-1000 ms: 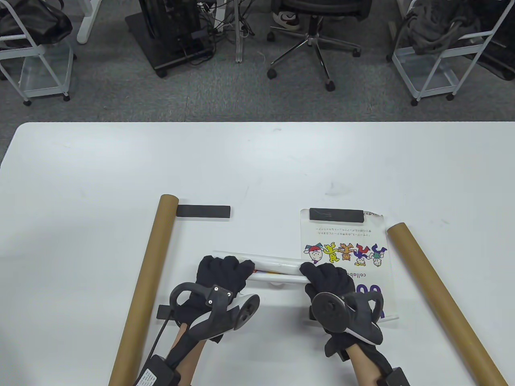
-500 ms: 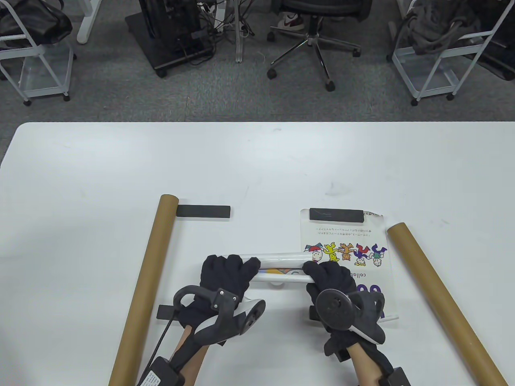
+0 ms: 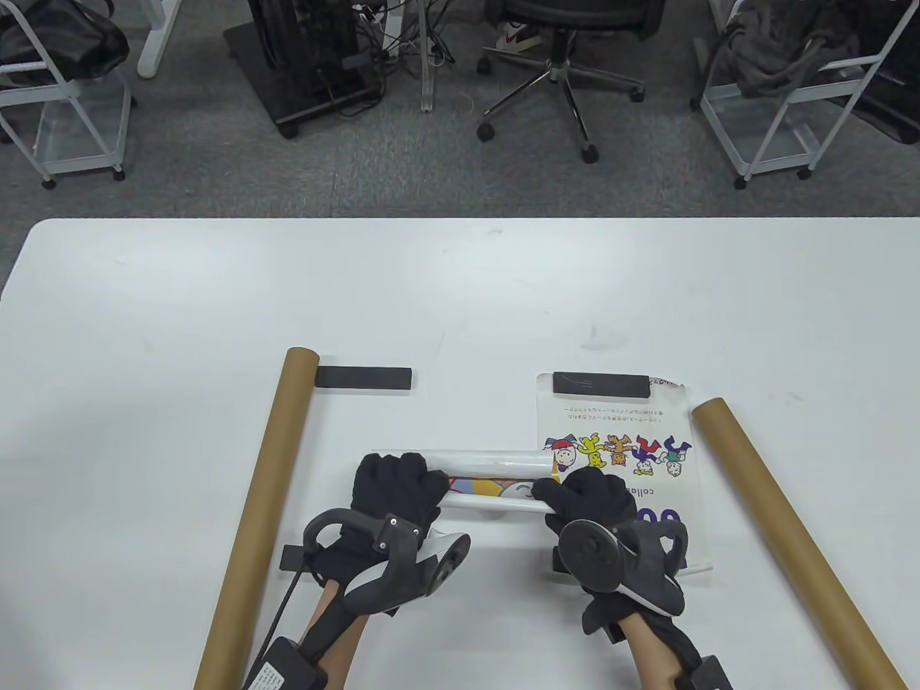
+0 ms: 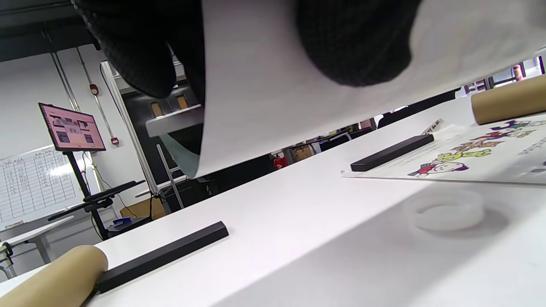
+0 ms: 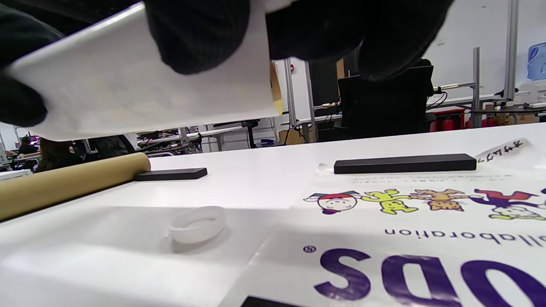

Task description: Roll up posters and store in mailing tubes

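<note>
A poster (image 3: pixel 489 483), loosely curled into a roll with its white back outward, is held above the table. My left hand (image 3: pixel 397 489) grips its left end and my right hand (image 3: pixel 583 496) grips its right end. It shows from below in the left wrist view (image 4: pixel 273 85) and the right wrist view (image 5: pixel 136 98). A second poster (image 3: pixel 614 438) with cartoon figures lies flat on the right. One brown mailing tube (image 3: pixel 262 503) lies at the left, another (image 3: pixel 783 517) at the right.
Black weight bars lie by the left tube's top end (image 3: pixel 364 377), on the flat poster's far edge (image 3: pixel 600 382) and under each wrist. A white plastic ring (image 5: pixel 197 224) lies on the table under the roll. Chairs and carts stand beyond the far edge.
The roll has turned in my hands and opened a little, so more of its coloured print shows between them. Both hands stay in nearly the same place.
</note>
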### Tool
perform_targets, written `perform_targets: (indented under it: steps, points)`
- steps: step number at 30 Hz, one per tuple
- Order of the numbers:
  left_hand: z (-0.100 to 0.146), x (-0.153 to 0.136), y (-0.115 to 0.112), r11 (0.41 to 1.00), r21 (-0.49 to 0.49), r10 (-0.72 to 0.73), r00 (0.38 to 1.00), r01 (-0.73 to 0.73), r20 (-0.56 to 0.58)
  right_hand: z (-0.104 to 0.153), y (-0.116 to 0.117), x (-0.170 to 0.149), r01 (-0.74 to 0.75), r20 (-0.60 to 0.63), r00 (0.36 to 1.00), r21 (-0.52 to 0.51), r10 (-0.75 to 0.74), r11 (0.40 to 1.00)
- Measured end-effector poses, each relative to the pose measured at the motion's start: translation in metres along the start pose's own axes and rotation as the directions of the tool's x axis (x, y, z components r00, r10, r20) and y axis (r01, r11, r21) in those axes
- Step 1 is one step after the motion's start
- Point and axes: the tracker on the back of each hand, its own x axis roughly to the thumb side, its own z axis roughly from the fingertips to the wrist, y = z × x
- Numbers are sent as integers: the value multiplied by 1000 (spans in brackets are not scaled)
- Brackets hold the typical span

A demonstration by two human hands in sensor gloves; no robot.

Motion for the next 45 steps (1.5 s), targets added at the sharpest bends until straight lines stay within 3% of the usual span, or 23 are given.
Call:
perform_targets:
  steps: [8, 14, 27, 33, 45]
  points:
    - [1, -4, 2, 997, 6, 71, 997, -71, -6, 1, -3, -4, 10, -16, 1000, -80, -11, 997]
    - [0, -2, 3, 999, 29, 37, 999, -37, 5, 1, 0, -4, 5, -7, 1000, -18, -5, 1000]
    - [1, -7, 3, 999, 19, 48, 999, -47, -16, 1, -1, -4, -15, -14, 1000, -35, 14, 999]
    - [1, -7, 1, 995, 9, 100, 995, -100, -18, 3, -5, -3, -52, -34, 998, -111, 48, 992]
    - [-1, 1, 4, 999, 31, 15, 1000, -15, 5, 1, -2, -1, -52, -17, 999, -79, 51, 995]
